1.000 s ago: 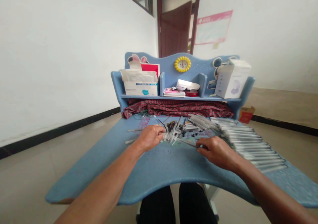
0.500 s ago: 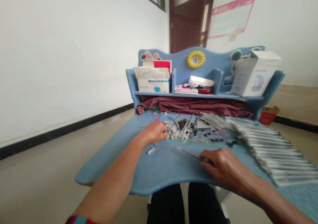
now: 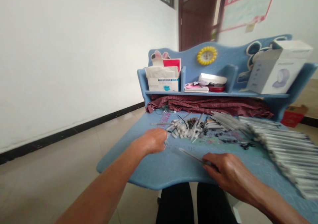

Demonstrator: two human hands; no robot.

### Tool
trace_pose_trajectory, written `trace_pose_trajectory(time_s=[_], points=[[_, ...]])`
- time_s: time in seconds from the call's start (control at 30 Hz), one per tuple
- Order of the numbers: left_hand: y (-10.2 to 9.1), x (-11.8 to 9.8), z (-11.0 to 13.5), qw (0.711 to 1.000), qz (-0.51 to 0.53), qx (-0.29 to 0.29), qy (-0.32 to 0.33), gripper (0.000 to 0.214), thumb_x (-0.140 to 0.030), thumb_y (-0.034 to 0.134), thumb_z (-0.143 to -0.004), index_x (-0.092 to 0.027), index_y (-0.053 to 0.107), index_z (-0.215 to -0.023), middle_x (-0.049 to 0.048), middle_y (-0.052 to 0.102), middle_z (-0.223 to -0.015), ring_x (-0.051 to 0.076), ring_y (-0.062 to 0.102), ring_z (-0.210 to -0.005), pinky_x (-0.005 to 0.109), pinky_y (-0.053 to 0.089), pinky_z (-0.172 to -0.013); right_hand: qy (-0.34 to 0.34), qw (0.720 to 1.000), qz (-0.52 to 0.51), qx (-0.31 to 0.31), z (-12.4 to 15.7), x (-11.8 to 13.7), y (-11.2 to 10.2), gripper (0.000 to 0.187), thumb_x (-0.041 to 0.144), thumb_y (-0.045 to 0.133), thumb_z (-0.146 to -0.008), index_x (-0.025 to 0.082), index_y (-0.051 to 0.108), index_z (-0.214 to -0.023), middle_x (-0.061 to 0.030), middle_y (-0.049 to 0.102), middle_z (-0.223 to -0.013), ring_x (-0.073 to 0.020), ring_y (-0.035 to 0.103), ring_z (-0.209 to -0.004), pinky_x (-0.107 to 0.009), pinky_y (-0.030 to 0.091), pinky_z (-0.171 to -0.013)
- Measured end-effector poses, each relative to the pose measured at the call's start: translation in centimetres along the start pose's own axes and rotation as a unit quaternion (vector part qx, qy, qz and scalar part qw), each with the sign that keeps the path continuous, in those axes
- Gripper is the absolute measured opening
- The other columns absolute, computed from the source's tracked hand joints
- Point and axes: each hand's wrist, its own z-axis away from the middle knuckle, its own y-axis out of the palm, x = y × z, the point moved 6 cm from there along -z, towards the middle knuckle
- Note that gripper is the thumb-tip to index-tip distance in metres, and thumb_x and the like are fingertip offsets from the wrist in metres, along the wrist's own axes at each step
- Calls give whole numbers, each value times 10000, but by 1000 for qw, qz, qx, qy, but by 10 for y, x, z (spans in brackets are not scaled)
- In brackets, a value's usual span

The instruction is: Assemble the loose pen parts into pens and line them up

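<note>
- Head view, hands: left hand [image 3: 151,141] lies on the blue desk [image 3: 166,167] with its fingers curled in and the fingertips at the near edge of a heap of small white and black pieces [image 3: 187,129]; whether a piece sits inside the curl cannot be told
- Right hand [image 3: 230,172] lies nearer the body, thumb and forefinger pinched on the near end of a thin rod [image 3: 190,154], which lies flat on the desk and points up-left toward the heap
- Around them: rows of grey tubes [image 3: 285,144] fan out on the right, well apart from the left hand; a checked cloth [image 3: 211,104] is bunched under the shelf, which carries a box of masks [image 3: 162,80] and a white carton [image 3: 275,71]
- Step in hand, as a judgement: gathering, one hand at the heap and the other on the rod
- Next move calls for a tight fingertip pinch, since the rod is slim and flat on the desk, and a short, steady approach between the two hands
</note>
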Motion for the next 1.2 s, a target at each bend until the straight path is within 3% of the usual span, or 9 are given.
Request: trace_pose_trajectory(time_s=[0.17, 0.27, 0.4, 0.67, 0.87, 1.07, 1.2], points=[[15, 8, 3, 996, 75, -37, 34, 150, -111, 531, -625, -174, 513, -490, -15, 462, -472, 116, 407, -460, 236, 238, -450, -8, 1000, -9, -17, 3, 1, 0, 253, 263, 395, -876, 194, 637, -849, -28, 654, -702, -157, 609, -657, -253, 342, -603], [13, 11, 7, 977, 191, -80, 60, 98, -132, 527, -646, -167, 542, -555, -37, 438, -481, 104, 421, -481, 208, 256, -455, -13, 999, -28, -26, 8, 2, -1, 258, 260, 394, -877, 193, 643, -861, -22, 648, -689, -139, 589, -622, -245, 340, -591], [9, 3, 14, 945, 300, -91, 94, 71, -181, 514, -714, -148, 561, -673, -26, 505, -596, 112, 493, -577, 196, 343, -529, -19, 998, -48, -30, 13, 3, -7, 266, 264, 393, -885, 199, 649, -855, -10, 632, -672, -127, 567, -603, -238, 335, -581], [-6, -35, 25, 951, 169, -174, 192, 96, -180, 499, -815, -156, 581, -770, 23, 587, -745, 143, 548, -730, 237, 400, -699, -28, 998, -23, -59, 21, 3, -20, 251, 263, 398, -895, 207, 643, -874, -12, 637, -698, -136, 581, -647, -247, 330, -607], [-5, -52, 26, 952, 114, -183, 216, 101, -200, 504, -840, -164, 598, -850, 43, 603, -814, 159, 564, -773, 250, 412, -712, -24, 999, 1, -43, 26, 0, -23, 257, 232, 382, -889, 194, 615, -787, -21, 637, -689, -131, 568, -628, -247, 313, -596], [3, -68, 24, 943, 124, -178, 251, 131, -197, 486, -854, -163, 612, -858, 47, 584, -819, 151, 559, -766, 243, 417, -713, -41, 999, 30, -17, 35, -1, -38, 243, 207, 426, -836, 184, 539, -621, 3, 563, -576, -99, 458, -511, -246, 250, -523], [4, -77, 23, 931, 161, -179, 274, 131, -179, 483, -852, -162, 612, -866, 37, 582, -807, 135, 558, -753, 224, 413, -700, -18, 999, 25, -11, 40, -7, -48, 253, 226, 439, -823, 184, 508, -582, 15, 514, -526, -88, 419, -473, -237, 234, -497]])
